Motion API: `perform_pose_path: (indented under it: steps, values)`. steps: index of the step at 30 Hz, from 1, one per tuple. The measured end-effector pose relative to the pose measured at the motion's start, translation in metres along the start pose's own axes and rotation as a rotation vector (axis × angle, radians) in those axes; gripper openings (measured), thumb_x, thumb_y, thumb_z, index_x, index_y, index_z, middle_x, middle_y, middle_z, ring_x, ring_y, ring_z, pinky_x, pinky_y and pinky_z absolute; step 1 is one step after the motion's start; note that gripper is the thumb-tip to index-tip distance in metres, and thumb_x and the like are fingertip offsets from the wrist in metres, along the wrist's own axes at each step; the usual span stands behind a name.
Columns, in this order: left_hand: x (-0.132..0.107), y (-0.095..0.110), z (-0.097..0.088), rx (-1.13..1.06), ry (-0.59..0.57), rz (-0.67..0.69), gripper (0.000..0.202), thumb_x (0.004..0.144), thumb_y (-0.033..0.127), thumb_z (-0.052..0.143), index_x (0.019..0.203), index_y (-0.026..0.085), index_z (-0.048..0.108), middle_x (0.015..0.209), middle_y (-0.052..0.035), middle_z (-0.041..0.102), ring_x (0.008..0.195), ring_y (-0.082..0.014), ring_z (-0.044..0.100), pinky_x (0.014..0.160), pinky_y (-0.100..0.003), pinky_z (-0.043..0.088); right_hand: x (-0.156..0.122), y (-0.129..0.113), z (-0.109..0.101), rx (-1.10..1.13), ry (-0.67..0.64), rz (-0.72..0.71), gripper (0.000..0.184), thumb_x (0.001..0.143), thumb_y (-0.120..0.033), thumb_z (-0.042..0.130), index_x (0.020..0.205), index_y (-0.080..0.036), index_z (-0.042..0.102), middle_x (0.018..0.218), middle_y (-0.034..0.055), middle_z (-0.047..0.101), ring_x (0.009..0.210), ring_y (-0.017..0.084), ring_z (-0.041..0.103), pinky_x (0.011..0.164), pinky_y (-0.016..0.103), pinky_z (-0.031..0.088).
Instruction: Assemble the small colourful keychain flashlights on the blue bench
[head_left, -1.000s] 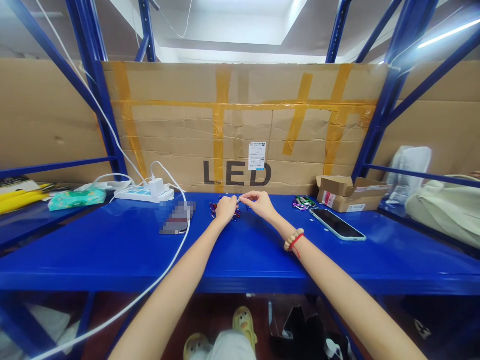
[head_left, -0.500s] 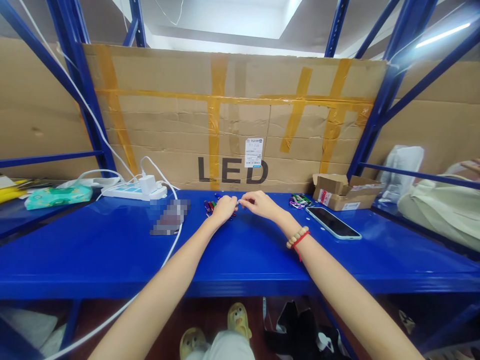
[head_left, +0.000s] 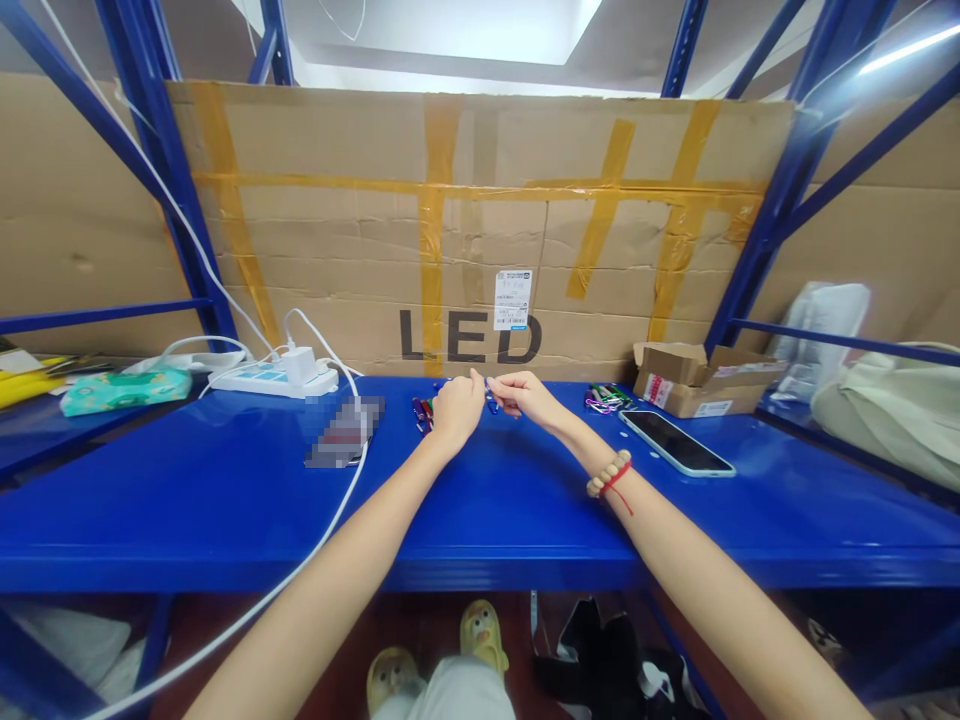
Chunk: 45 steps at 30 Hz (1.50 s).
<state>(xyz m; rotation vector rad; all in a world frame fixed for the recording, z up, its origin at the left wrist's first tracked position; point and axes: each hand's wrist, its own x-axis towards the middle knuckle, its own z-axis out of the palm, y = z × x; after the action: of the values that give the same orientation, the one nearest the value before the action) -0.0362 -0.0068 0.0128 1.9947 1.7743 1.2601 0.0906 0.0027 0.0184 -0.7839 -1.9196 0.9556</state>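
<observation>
My left hand (head_left: 459, 410) is curled above the middle of the blue shelf (head_left: 510, 510), back towards me, with the index finger pointing up. Its other fingers are folded and hidden, so what they hold cannot be made out. Close beside it, my right hand (head_left: 529, 396) pinches a small shiny blue metal piece (head_left: 493, 406) between thumb and fingers; the hands almost touch. Several small red, green and blue metal pieces (head_left: 421, 412) lie by my left hand, partly covered by it. To the right is a pile of small coloured metal clips and rings (head_left: 606, 399).
A phone (head_left: 676, 443) and a small opened carton (head_left: 701, 382) are at the right. On the left stand a power strip (head_left: 259, 379) with a white plug and a cable running over the shelf edge. A large cardboard sheet (head_left: 337, 250) closes off the back.
My left hand has turned, its index finger now raised. The blue piece shows at my right fingertips. The view has shifted slightly, moving everything a little to the right.
</observation>
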Motion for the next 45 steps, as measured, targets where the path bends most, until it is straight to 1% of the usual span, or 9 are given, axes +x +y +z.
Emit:
perform_pose_path:
  steps: [5, 9, 17, 22, 25, 28, 34, 41, 45]
  values:
    - [0.003, -0.001, -0.004, -0.048, 0.029, 0.0, 0.054, 0.087, 0.034, 0.026, 0.047, 0.016, 0.057, 0.057, -0.0092, 0.06, 0.064, -0.0203, 0.058, 0.06, -0.027, 0.034, 0.001, 0.001, 0.007, 0.106, 0.023, 0.023, 0.052, 0.071, -0.06, 0.054, 0.043, -0.018, 0.043, 0.034, -0.0085, 0.024, 0.033, 0.004, 0.025, 0.037, 0.02, 0.024]
    - [0.003, -0.003, -0.004, -0.071, -0.052, -0.011, 0.051, 0.086, 0.036, 0.028, 0.047, 0.017, 0.054, 0.053, -0.006, 0.055, 0.059, -0.0179, 0.053, 0.057, -0.026, 0.03, 0.002, 0.003, 0.003, 0.07, 0.019, 0.035, 0.051, 0.07, -0.059, 0.056, 0.044, -0.017, 0.046, 0.034, -0.0076, 0.029, 0.033, 0.005, 0.029, 0.038, 0.02, 0.024]
    - [0.003, -0.009, 0.008, -0.614, -0.243, 0.203, 0.031, 0.081, 0.048, 0.044, 0.086, 0.02, 0.055, 0.046, 0.007, 0.04, 0.043, -0.0079, 0.037, 0.046, -0.018, 0.028, 0.001, 0.008, -0.01, 0.125, 0.008, 0.163, 0.055, 0.07, -0.063, 0.053, 0.042, -0.017, 0.042, 0.035, -0.0077, 0.026, 0.034, 0.005, 0.03, 0.04, 0.021, 0.026]
    - [0.003, -0.006, 0.009, -0.781, -0.286, 0.018, 0.031, 0.08, 0.05, 0.045, 0.083, 0.019, 0.048, 0.044, 0.0101, 0.028, 0.036, -0.0045, 0.024, 0.037, -0.016, 0.018, 0.005, 0.018, -0.018, -0.243, 0.188, 0.001, 0.051, 0.074, -0.061, 0.05, 0.051, -0.015, 0.051, 0.042, -0.0044, 0.04, 0.04, 0.006, 0.036, 0.044, 0.021, 0.028]
    - [0.002, -0.005, 0.011, -0.788, -0.358, -0.103, 0.031, 0.08, 0.052, 0.044, 0.08, 0.02, 0.043, 0.046, 0.0109, 0.025, 0.033, -0.003, 0.018, 0.035, -0.015, 0.014, 0.004, 0.022, -0.027, -0.372, 0.306, -0.148, 0.037, 0.069, -0.052, 0.062, 0.076, -0.016, 0.064, 0.061, -0.0023, 0.054, 0.048, 0.007, 0.043, 0.049, 0.021, 0.034]
    - [0.0, -0.005, 0.015, -0.769, -0.495, -0.164, 0.033, 0.08, 0.054, 0.043, 0.079, 0.022, 0.039, 0.046, 0.0112, 0.024, 0.032, -0.0021, 0.014, 0.035, -0.015, 0.008, -0.003, 0.024, -0.039, -0.364, 0.2, -0.24, 0.031, 0.071, -0.046, 0.064, 0.086, -0.018, 0.068, 0.074, 0.0014, 0.06, 0.054, 0.008, 0.05, 0.054, 0.023, 0.04]
    - [-0.007, 0.002, 0.02, -0.729, -0.727, -0.142, 0.039, 0.075, 0.058, 0.046, 0.074, 0.021, 0.036, 0.046, 0.0118, 0.023, 0.035, -0.0021, 0.013, 0.036, -0.015, 0.008, -0.021, 0.03, -0.056, -0.233, 0.026, -0.26, 0.03, 0.067, -0.046, 0.068, 0.067, -0.016, 0.069, 0.071, 0.0034, 0.059, 0.058, 0.012, 0.056, 0.056, 0.025, 0.046]
    - [-0.022, 0.01, 0.034, -0.598, -0.626, -0.02, 0.042, 0.081, 0.057, 0.031, 0.066, 0.019, 0.039, 0.043, 0.0089, 0.029, 0.036, -0.005, 0.023, 0.037, -0.019, 0.019, -0.035, 0.027, -0.067, -0.462, -0.132, -0.317, 0.031, 0.08, -0.042, 0.058, 0.065, -0.015, 0.064, 0.067, 0.0029, 0.059, 0.061, 0.011, 0.054, 0.059, 0.023, 0.043]
    - [-0.026, 0.008, 0.034, -0.535, -0.535, 0.091, 0.035, 0.087, 0.048, 0.024, 0.079, 0.019, 0.042, 0.052, 0.0076, 0.032, 0.041, -0.0065, 0.027, 0.042, -0.019, 0.024, -0.041, 0.016, -0.067, -0.684, -0.258, -0.363, 0.034, 0.092, -0.035, 0.039, 0.078, -0.015, 0.064, 0.075, 0.0042, 0.059, 0.067, 0.011, 0.053, 0.064, 0.022, 0.041]
